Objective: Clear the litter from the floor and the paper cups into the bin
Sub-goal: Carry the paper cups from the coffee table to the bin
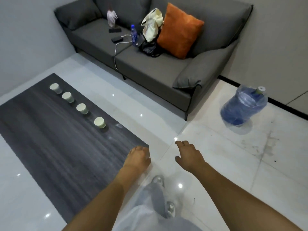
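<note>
Several pale paper cups stand upright in a diagonal row on the dark wood-grain table (58, 147), from the nearest cup (99, 122) to the farthest cup (54, 88). My left hand (138, 157) hangs over the table's near right corner with loosely curled fingers and holds nothing. My right hand (190, 155) reaches out over the white floor just right of that corner, fingers relaxed and spread, also holding nothing. Both hands are well short of the cups. Small dark specks (255, 147) and stains mark the floor tiles at the right. No bin is in view.
A grey sofa (150, 70) stands behind the table with an orange cushion (180, 30), bags, a water bottle (134, 35), phones and a white cable on it. A blue water jug (240, 109) wrapped in plastic stands on the floor at right. My legs and shoes show below.
</note>
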